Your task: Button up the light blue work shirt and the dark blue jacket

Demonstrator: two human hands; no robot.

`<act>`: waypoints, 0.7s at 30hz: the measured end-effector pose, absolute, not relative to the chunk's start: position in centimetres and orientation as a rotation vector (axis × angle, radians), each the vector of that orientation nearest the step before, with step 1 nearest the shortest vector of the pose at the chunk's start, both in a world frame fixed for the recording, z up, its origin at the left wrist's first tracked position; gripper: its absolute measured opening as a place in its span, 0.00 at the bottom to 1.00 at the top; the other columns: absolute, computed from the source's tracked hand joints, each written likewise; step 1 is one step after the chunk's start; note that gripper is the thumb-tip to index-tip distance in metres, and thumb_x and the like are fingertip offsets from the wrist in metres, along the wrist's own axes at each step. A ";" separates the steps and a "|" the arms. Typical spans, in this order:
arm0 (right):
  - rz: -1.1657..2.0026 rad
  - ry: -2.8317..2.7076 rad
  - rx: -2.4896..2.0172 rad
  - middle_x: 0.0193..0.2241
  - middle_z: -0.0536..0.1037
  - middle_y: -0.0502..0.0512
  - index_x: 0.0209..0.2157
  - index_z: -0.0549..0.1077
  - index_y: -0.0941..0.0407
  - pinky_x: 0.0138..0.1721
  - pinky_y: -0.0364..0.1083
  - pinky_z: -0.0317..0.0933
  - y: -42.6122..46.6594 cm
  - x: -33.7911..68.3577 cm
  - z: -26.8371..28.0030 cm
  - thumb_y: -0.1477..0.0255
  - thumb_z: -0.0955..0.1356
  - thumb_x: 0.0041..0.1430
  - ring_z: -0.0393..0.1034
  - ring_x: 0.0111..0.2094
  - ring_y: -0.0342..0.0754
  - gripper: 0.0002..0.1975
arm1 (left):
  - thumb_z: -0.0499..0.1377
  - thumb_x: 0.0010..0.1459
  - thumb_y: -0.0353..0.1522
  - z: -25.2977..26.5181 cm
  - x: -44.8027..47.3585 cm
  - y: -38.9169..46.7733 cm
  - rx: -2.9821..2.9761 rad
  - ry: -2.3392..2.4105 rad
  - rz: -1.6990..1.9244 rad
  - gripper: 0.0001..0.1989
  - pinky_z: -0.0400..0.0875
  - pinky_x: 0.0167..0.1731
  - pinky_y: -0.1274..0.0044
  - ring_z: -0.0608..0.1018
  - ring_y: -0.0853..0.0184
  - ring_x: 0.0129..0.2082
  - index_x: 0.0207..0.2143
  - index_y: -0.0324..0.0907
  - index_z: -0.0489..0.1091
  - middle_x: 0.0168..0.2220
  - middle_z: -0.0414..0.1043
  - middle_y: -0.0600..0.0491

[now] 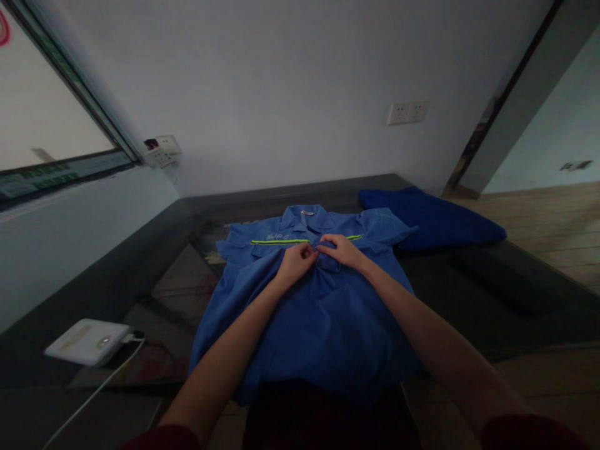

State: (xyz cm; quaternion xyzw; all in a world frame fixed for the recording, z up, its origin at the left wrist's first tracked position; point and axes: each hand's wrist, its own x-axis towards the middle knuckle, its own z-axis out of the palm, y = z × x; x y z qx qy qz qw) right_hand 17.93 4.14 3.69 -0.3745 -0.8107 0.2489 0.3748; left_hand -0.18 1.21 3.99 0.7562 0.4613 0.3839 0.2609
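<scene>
A blue short-sleeved work shirt (328, 312) with a collar and a yellow-green chest stripe lies spread on the dark table (164, 275), its lower edge hanging toward me. My left hand (297, 259) pinches the shirt's front edge just below the stripe. Close beside it, my right hand (344, 250) has its thumb and fingers closed on the fabric at the same spot. The cloth bunches between the two hands. Any button under the fingertips is too small or hidden to make out.
A folded darker blue cloth (426, 219) lies at the table's back right, near a dark flat object (506, 281). At the left sits a white device (89, 340) with a white cable (94, 394). Wall sockets (407, 112) are behind the table.
</scene>
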 end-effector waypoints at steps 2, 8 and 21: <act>0.638 -2.075 -0.945 0.27 0.73 0.51 0.29 0.71 0.58 0.34 0.43 0.58 4.1 17.9 3.7 0.65 0.65 0.57 0.67 0.31 0.47 0.10 | 0.57 0.53 0.34 4.1 -0.1 1.2 1.992 1.260 1.054 0.09 0.57 0.24 0.81 0.67 0.73 0.21 0.23 0.39 0.67 0.20 0.65 0.58; 0.639 -2.056 -0.929 0.27 0.73 0.51 0.29 0.71 0.58 0.35 0.43 0.58 3.9 17.7 3.8 0.65 0.65 0.57 0.67 0.31 0.47 0.10 | 0.57 0.52 0.35 4.1 -0.2 1.3 1.870 1.290 1.004 0.09 0.60 0.22 0.81 0.69 0.72 0.19 0.23 0.39 0.68 0.18 0.67 0.57; 0.614 -2.160 -0.964 0.24 0.73 0.50 0.27 0.72 0.58 0.32 0.42 0.54 3.7 18.3 4.5 0.64 0.67 0.55 0.65 0.29 0.45 0.11 | 0.52 0.59 0.38 4.4 -0.3 1.1 1.897 1.191 0.924 0.16 0.62 0.23 0.80 0.69 0.72 0.18 0.23 0.39 0.66 0.19 0.68 0.57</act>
